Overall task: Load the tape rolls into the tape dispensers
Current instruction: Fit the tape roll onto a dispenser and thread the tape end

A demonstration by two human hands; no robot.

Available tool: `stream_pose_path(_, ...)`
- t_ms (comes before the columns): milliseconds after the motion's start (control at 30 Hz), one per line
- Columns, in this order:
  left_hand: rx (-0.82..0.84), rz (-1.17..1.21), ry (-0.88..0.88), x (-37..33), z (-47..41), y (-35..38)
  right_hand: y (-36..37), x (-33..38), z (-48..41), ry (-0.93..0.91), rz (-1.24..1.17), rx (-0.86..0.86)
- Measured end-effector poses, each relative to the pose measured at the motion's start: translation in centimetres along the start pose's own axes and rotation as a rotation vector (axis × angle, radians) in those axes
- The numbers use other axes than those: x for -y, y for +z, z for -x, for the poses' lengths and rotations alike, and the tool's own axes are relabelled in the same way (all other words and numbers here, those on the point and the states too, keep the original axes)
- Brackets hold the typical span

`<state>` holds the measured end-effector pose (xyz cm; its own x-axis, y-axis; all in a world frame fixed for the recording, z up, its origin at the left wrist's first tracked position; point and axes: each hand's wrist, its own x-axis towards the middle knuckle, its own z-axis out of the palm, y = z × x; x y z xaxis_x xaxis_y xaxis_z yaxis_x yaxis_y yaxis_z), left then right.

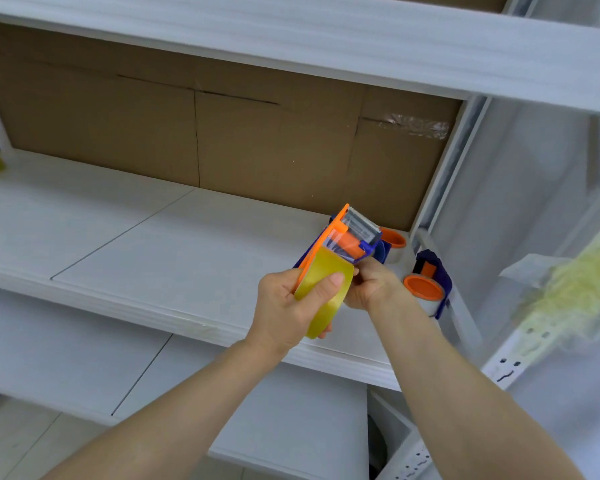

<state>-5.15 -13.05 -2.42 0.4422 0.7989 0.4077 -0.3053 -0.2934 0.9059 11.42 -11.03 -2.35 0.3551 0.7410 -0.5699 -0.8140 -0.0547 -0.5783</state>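
**Yellow tape roll held against dispenser over white shelf**

A person's left hand [284,311] grips a yellow tape roll [321,296], thumb laid across its band. The roll sits against the orange side plate of a blue and orange tape dispenser [355,233]. The right hand [369,285] is curled round the dispenser's handle, just right of the roll. Both hang above the near right part of a white shelf [153,244]. A second dispenser [430,287] stands at the shelf's right edge, and a third dispenser [392,241] stands farther back, before a cardboard backing [222,140].

white metal shelving [174,233] | brown cardboard backing [222,133] | pale tiled floor [11,441] | even light
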Motion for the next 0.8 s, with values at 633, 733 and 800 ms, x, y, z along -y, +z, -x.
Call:
stream_pose_path(633, 0.169, 0.112, -0.244, 2.3, 0.2, -2.1, 1.0, -2.4, 1.1, -0.225, 0.285, 0.09)
stream_pose_path(733, 0.318, 0.005, -0.4, 2.4, -0.3, -3.2, 0.9, -2.4, 0.7, -0.311, 0.204, 0.068)
stream_pose_path(800, 0.383, -0.044, -0.526, 2.6, -0.7, -3.4, 0.9, -2.5, 0.9, -0.354, 0.248, 0.047)
